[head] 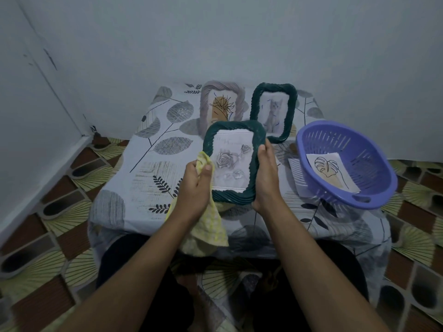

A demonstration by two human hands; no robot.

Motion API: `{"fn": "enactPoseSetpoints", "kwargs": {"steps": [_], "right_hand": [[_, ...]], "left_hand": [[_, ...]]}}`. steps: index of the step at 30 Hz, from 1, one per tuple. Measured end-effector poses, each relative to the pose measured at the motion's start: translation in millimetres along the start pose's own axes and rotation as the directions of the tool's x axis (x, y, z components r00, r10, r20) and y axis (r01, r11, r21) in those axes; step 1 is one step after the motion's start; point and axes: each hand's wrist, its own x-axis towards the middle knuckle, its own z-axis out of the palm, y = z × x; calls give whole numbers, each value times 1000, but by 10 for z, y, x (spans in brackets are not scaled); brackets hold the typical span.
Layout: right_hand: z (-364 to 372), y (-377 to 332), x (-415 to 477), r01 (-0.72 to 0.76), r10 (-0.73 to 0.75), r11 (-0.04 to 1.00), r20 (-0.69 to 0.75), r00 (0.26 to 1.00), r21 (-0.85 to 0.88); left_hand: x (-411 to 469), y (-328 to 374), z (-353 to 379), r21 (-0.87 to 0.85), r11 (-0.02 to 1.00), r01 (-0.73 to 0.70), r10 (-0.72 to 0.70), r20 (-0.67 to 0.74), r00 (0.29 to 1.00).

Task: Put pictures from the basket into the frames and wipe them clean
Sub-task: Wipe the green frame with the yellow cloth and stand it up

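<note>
The left grip (195, 188) is curled round a yellow cloth (213, 226), which lies against the left rim of the dark green frame (233, 127). This frame holds the rose picture (227, 161) and is held over the leaf-print surface (143, 178). The right grip (266, 178) clamps the frame's right rim, thumb on the front. Behind that frame stand a mauve frame (206, 104) with a flower drawing and a green cat frame (255, 101). To its right sits the purple basket (374, 164), with a leaf picture (330, 171) inside.

Bare forearms (153, 264), plain black trousers (115, 257) over both legs.
</note>
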Motion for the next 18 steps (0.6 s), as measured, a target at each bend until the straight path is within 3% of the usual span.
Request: {"fn": "enactPoseSetpoints", "kwargs": {"steps": [6,8,13,18], "right_hand": [[46,8,35,22,-13,995,95,995,-100],[56,16,27,30,-22,996,91,996,-85],[17,-1,7,46,-36,996,121,992,-76],[23,5,8,49,-30,992,157,987,-119]], "left_hand": [[111,90,-6,43,999,26,-16,-217,976],[128,113,-23,57,998,33,-21,-201,979],[63,95,-58,127,992,7,-6,-8,1000],[49,120,-25,-1,992,128,-127,-136,983]]}}
